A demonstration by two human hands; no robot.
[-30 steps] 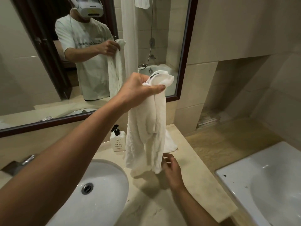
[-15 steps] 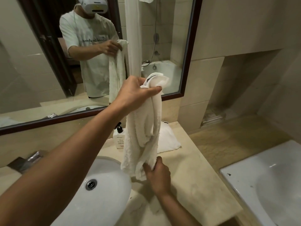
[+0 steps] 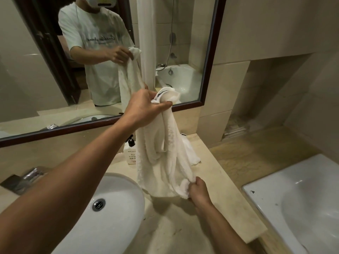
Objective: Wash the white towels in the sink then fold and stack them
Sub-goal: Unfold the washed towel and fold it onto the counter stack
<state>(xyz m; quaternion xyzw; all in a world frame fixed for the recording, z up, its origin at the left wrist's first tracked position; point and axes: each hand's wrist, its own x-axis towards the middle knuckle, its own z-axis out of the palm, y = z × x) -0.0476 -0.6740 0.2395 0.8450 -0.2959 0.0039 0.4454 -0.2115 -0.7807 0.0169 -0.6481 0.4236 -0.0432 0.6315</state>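
Left hand (image 3: pixel 145 109): raised in front of the mirror, fingers and thumb curled round the bunched top end of the white terry-cloth towel (image 3: pixel 161 154).
Right hand (image 3: pixel 197 189): low over the table, fingers pinching a lower corner of the same towel and drawing it to the right.
Towel: hangs crumpled between the two hands, above the beige stone table (image 3: pixel 211 180); lowest folds are just right of the sink rim; whether they touch the table cannot be told.
Second towel (image 3: pixel 192 154): white cloth lying on the table behind the hanging one, mostly hidden.
Sink: white oval ceramic sink (image 3: pixel 110 213) with a metal drain, set in the table at lower left.
Bottle: white pump bottle with black nozzle (image 3: pixel 131 153), upright near the wall, partly behind the towel.
Mirror: dark-framed wall mirror (image 3: pixel 211 52) reflecting the person holding the towel.
Bathtub: white bathtub (image 3: pixel 293 198) at lower right, beside the table end.
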